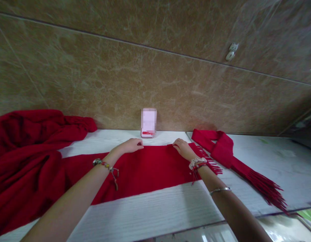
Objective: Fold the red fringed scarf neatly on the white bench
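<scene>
A red fringed scarf (150,171) lies spread across a white wood-grain table, its fringe at the right end. Along its far edge, my left hand (131,145) has its fingers curled closed on the cloth. Further right on that same edge, near the fringe, my right hand (183,148) pinches the fabric with bent fingers. To the left, the cloth runs into a large rumpled heap of red fabric (26,161); where one piece ends there I cannot tell. Bracelets circle both wrists.
A phone (148,122) with a blurred screen leans against the brown marbled wall (115,84) behind the scarf. Right of my right hand lies another folded red scarf (224,151), its tassels pointing toward the front edge of the white table (150,215). A wall socket (232,51) sits higher up.
</scene>
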A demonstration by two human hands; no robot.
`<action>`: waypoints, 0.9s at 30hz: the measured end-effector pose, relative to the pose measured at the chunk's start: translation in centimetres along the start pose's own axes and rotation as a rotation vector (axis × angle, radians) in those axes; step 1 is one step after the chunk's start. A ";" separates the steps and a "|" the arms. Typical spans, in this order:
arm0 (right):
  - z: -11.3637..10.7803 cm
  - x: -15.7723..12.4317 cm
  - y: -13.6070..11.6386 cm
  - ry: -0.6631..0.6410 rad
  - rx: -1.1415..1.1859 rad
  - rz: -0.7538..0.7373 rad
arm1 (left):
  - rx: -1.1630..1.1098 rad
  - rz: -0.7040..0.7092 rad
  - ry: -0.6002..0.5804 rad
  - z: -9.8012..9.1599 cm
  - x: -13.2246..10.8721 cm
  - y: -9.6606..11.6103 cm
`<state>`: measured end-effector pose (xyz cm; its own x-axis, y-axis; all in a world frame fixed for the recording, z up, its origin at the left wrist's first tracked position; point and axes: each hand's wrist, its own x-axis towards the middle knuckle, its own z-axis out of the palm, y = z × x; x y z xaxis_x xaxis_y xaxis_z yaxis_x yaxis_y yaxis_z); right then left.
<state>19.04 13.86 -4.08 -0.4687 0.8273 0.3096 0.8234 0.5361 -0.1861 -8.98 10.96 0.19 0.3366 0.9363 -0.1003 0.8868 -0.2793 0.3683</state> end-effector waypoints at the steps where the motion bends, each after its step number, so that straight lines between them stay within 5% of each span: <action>1: 0.0 0.1 0.2 0.016 0.024 0.002 | -0.017 0.030 0.003 -0.4 0.2 -0.1; 6: 0.0 0.5 0.9 0.067 0.070 0.061 | -0.136 0.174 0.100 -1.5 2.0 -0.9; 15: 1.2 1.5 1.3 0.025 0.083 0.094 | -0.117 0.042 0.161 2.2 2.2 -3.6; 22: 1.0 1.3 1.2 0.084 0.134 0.144 | -0.408 0.234 0.283 -2.1 2.9 -2.8; 27: 1.3 0.4 0.9 0.154 0.166 0.161 | -0.263 0.246 0.204 -4.6 5.4 -2.5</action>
<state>19.13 14.92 -5.36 -0.2712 0.8758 0.3994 0.8137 0.4302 -0.3908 -10.84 17.65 3.02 0.4353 0.8786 0.1962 0.6673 -0.4612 0.5848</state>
